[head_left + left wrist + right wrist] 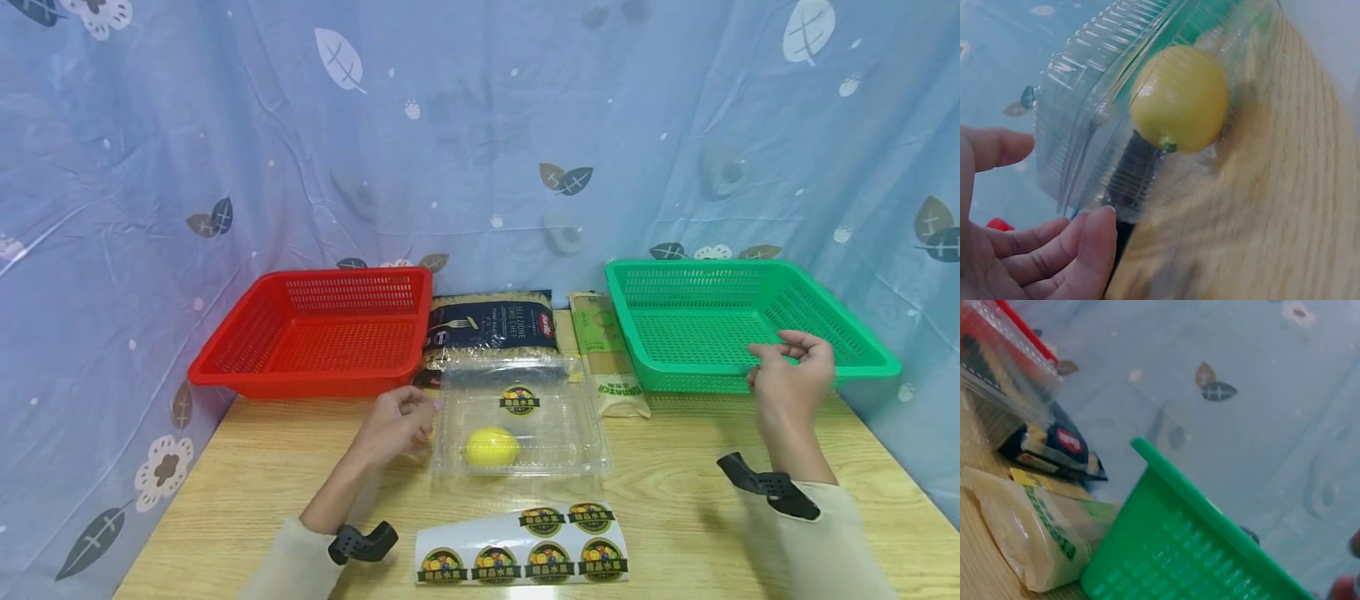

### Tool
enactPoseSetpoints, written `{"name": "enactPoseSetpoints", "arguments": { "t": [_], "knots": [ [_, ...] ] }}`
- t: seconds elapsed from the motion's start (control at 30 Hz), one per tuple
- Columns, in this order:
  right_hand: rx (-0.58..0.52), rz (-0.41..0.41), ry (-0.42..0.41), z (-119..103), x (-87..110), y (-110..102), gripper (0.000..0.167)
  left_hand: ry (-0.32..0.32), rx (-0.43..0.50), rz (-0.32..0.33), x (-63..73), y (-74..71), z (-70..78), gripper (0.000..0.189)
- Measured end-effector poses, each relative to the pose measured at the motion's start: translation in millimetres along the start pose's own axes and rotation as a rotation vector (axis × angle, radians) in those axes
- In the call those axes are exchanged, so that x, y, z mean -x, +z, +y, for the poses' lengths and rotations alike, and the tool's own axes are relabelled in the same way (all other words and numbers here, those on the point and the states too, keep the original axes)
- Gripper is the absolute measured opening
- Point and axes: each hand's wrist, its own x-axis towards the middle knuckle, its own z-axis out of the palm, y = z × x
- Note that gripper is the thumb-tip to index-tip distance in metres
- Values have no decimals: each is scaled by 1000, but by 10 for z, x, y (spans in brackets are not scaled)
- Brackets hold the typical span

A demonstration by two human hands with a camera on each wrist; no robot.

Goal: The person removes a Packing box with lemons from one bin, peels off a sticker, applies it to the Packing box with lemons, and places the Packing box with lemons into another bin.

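A clear plastic clamshell box [555, 446] stands mid-table with a lemon [492, 447] showing through it and a round fruit-picture sticker [520, 401] on top. At the box's left side is my left hand [397, 423], its fingers loosely bent and holding nothing. In the left wrist view, its thumb and fingers [1094, 240] are apart, with fingertips close to the box edge; whether they touch it I cannot tell. My right hand [795, 379] hovers over the front rim of the green basket [750, 375], fingers loosely curled around nothing. Only its fingertips show in the right wrist view.
A red basket [307, 385] stands at the back left. Behind the box lies a dark blue bag of pasta [491, 321], and a pack of noodles [609, 354] lies beside the green basket. A sheet of round stickers [480, 533] is at the front. A blue patterned curtain [480, 150] hangs behind.
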Motion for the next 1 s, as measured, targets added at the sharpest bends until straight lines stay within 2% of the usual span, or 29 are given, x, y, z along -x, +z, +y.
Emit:
{"name": "enactPoseSetpoints", "arguments": {
  "t": [0.07, 0.2, 0.3, 0.43, 0.57, 0.67, 0.83, 1.0],
  "knots": [
    [-65, 102, -15, 31, -54, -46, 17, -10, 44, -3, -5, 25, -17, 32],
    [-117, 337, -89, 95, -153, -111, 18, -16, 89, -2, -13, 69, -36, 30],
    [-183, 451, -89, 141, -215, -160, 21, -21, 96, -9, -19, 97, -23, 33],
    [-350, 546, -44, 172, -269, -240, 24, -36, 69, -37, -30, 133, -9, 44],
    [-425, 550, 36, 204, -313, -328, 29, -47, 47, -54, -39, 159, 4, 51],
    [-426, 496, 147, 245, -353, -393, 32, -40, 64, -66, -46, 171, 24, 52],
    [-529, 447, 323, 273, -415, -457, 41, -22, 88, -86, -60, 195, 59, 52],
    [-670, 446, 384, 236, -436, -485, 38, -23, 126, -84, -84, 228, 78, 50]
  ]
}}
